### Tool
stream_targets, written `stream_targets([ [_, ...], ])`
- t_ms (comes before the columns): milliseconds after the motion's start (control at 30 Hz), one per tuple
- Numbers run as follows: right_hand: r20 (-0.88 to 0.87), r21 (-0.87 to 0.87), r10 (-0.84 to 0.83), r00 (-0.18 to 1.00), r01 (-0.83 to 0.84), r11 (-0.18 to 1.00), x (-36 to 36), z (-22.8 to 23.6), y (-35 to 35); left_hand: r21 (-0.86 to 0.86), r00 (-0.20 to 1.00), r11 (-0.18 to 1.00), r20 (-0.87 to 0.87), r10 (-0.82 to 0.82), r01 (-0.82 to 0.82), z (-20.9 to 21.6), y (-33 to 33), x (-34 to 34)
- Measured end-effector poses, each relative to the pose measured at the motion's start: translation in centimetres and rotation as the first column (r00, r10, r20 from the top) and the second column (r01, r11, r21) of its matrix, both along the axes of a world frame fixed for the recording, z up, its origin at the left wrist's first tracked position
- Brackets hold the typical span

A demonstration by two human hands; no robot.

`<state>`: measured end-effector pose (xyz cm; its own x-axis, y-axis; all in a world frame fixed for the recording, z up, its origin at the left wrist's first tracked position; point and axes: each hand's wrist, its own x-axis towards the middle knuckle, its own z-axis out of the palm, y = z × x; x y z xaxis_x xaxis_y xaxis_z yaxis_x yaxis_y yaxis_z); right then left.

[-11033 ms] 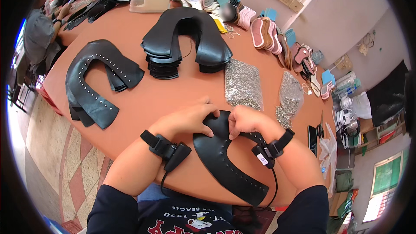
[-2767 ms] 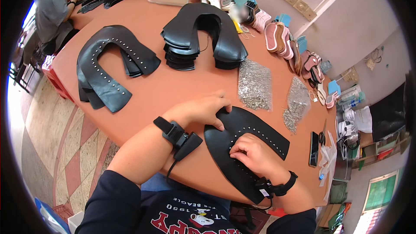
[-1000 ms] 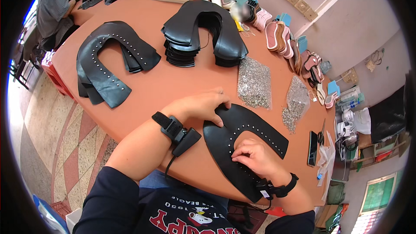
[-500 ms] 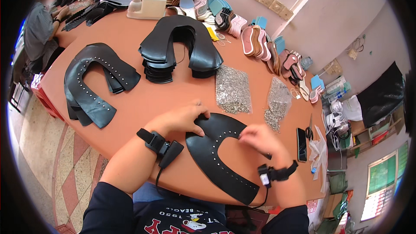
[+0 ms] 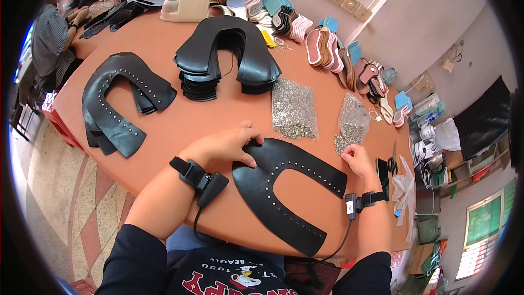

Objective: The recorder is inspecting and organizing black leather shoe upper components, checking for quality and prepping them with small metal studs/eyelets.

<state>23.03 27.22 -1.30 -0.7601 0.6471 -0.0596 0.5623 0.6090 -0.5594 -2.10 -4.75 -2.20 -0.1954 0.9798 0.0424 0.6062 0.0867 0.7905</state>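
A black U-shaped leather piece [image 5: 252,195] lies flat in front of me, silver studs running along its inner edge. My left hand [image 5: 240,145] grips its upper left edge, thumb on top and fingers over the far side. Away from the leather, my right hand [image 5: 357,160] is at the near end of a small heap of metal studs [image 5: 345,137] that spills from a clear plastic bag [image 5: 353,110]. Its thumb and fingertips are pinched together; whatever is between them is too small to make out. A fuller clear bag of studs [image 5: 293,108] lies left of the heap.
Stacked plain black leather pieces [image 5: 229,30] stand farther back, with studded ones [image 5: 101,101] at the left. Shoe insoles [image 5: 322,52] line the wall side. A phone [image 5: 382,177], scissors [image 5: 392,165] and plastic scraps [image 5: 403,194] lie at right. Another person [image 5: 52,38] sits far left.
My right hand has left the inner edge of the leather piece and moved right to the stud heap, uncovering the piece's right arm. My left hand keeps its hold.
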Motion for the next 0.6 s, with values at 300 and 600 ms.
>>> stream_targets([
  [300,0.043,0.038,0.658,0.752,-0.659,0.751,-0.7,5.0,-15.3,-0.001,0.998,1.0,-0.055,0.006,-0.006,0.1,-0.2,-0.1],
  [600,0.017,0.104,0.73,0.683,-0.727,0.678,-0.9,3.2,-20.1,0.031,0.998,0.999,-0.069,-0.016,0.018,-0.2,-0.1,-0.2],
])
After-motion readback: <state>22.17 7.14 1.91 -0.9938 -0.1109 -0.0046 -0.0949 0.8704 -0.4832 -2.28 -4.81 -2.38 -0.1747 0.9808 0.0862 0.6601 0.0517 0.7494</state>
